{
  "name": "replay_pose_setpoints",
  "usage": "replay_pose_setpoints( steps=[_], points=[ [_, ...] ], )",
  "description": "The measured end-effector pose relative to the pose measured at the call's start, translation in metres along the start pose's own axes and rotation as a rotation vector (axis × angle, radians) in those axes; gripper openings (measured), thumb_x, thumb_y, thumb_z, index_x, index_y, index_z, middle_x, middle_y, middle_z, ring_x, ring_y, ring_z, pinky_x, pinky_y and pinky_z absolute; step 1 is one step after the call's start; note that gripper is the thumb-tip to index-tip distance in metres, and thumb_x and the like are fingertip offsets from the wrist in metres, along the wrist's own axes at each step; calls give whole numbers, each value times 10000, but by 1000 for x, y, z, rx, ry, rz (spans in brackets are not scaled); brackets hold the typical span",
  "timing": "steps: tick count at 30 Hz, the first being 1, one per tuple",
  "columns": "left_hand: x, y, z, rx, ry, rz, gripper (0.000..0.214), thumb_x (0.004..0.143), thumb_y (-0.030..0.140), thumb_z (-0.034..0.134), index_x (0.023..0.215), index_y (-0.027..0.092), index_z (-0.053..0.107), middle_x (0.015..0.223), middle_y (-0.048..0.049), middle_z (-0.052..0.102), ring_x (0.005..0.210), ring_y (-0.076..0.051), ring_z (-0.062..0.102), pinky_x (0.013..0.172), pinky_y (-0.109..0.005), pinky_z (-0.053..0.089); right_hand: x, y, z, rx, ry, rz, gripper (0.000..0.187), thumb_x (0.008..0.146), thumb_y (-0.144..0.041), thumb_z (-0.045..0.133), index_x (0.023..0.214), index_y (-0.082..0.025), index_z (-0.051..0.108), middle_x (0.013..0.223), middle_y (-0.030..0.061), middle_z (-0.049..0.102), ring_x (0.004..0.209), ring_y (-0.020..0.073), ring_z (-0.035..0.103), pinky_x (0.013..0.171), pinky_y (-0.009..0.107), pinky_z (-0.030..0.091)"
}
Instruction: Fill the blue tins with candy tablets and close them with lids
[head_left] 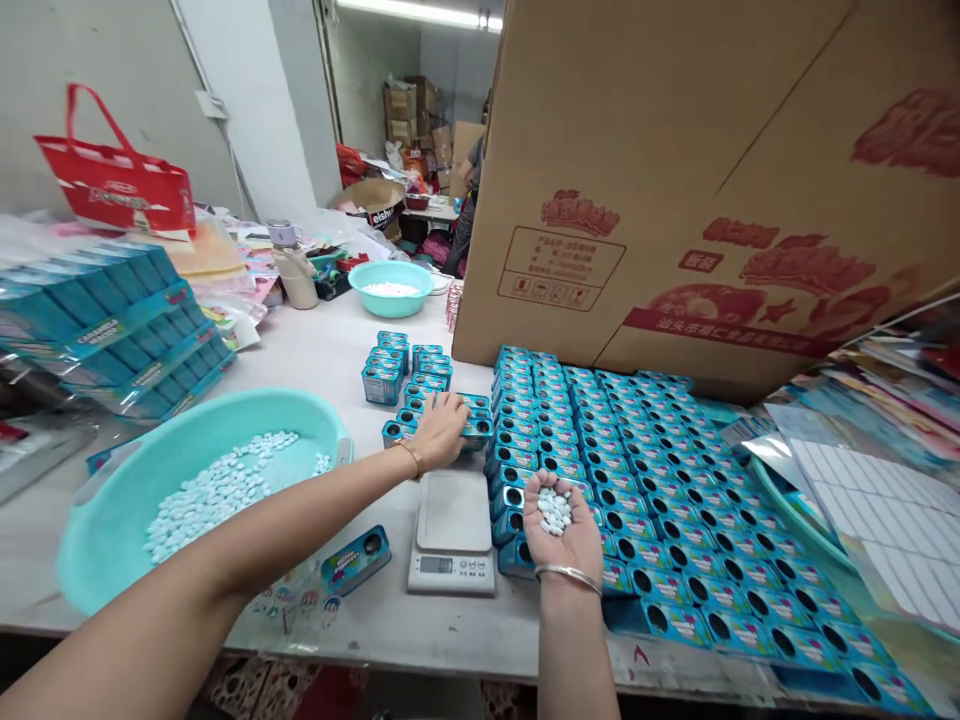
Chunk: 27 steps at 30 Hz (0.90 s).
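My right hand [559, 525] is palm up and cupped around a small heap of white mint tablets [555, 510], hovering over rows of open blue tins [637, 470]. My left hand [441, 428] reaches across the table and rests palm down on a small cluster of blue tins [472, 425] beyond a white digital scale [453, 532]; its fingers curl over one tin. A teal basin [112, 520] with loose white tablets [217, 490] sits under my left forearm.
A single blue tin [355, 560] lies beside the scale. A big cardboard box [697, 180] stands behind the tins. Stacked blue cartons [112, 330], a red bag [116, 185], a second teal bowl [390, 288] and white label sheets [885, 520] surround the work area. A person stands far back.
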<state>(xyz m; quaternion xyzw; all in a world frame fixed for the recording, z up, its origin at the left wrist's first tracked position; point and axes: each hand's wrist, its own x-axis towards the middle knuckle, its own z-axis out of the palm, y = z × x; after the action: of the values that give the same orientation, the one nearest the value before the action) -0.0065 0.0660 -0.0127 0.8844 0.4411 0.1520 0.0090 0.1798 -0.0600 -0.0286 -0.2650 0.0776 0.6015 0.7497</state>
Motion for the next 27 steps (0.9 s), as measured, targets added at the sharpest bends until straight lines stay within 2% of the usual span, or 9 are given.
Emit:
replay_pose_setpoints(
  steps=[3,8,12,15,19,21,23,25,27],
  points=[
    [5,-1,16,110,6,43,339,736,271,675,1038,145,584,1184,-156,539,1214,-335,424,1123,-576,171,-8,-3,6,77,170,0,247,887,-140,384,711,-189,551,711,13,674,731,115,698,728,303,619],
    [19,3,34,249,-37,41,306,777,219,603,1056,93,604,1184,-187,542,1244,-348,397,1137,-609,87,-16,-6,18,34,218,-30,162,829,-114,444,705,-185,520,673,-3,643,695,125,682,651,295,618],
    [12,11,10,218,-35,-57,593,768,293,669,1282,71,471,1337,-218,470,1331,-365,317,1131,-585,129,-24,-8,25,89,277,21,174,842,-102,413,722,-178,512,708,2,618,686,112,656,631,270,610],
    [-31,13,-34,23,-19,-34,771,761,507,676,1342,92,385,1310,-195,494,1250,-335,426,1066,-480,312,-27,-16,21,128,278,28,188,840,-74,386,735,-174,505,734,1,596,694,102,634,632,260,605],
    [-120,8,-75,-141,-235,-36,730,766,584,641,1312,164,398,1205,-143,585,1098,-298,561,879,-385,463,-26,-22,15,219,255,12,177,830,-69,372,740,-175,482,734,0,557,683,97,600,605,244,586],
    [-158,3,-74,-87,-348,-113,657,760,492,677,1265,144,443,1137,-147,622,1038,-318,601,806,-385,483,-27,-17,16,251,182,49,144,815,-74,400,748,-181,468,716,-7,533,656,96,578,555,218,558],
    [-182,-2,-66,-37,-438,-169,413,824,374,604,1156,141,522,1030,-133,659,942,-315,639,736,-379,488,-28,-9,18,265,86,120,119,795,-73,436,764,-186,452,692,-20,508,601,84,542,492,181,512],
    [-189,-4,-59,-29,-457,-176,238,873,285,500,1061,156,567,963,-113,671,880,-301,653,709,-376,485,-29,-1,19,259,3,184,124,782,-71,466,778,-192,436,668,-35,486,538,70,497,430,149,453],
    [-181,-3,-61,-54,-394,-152,224,884,257,463,1059,171,572,979,-104,669,894,-292,648,727,-379,485,-29,5,17,233,-63,218,138,782,-73,484,788,-197,425,652,-47,474,488,62,459,379,135,391]
  ],
)
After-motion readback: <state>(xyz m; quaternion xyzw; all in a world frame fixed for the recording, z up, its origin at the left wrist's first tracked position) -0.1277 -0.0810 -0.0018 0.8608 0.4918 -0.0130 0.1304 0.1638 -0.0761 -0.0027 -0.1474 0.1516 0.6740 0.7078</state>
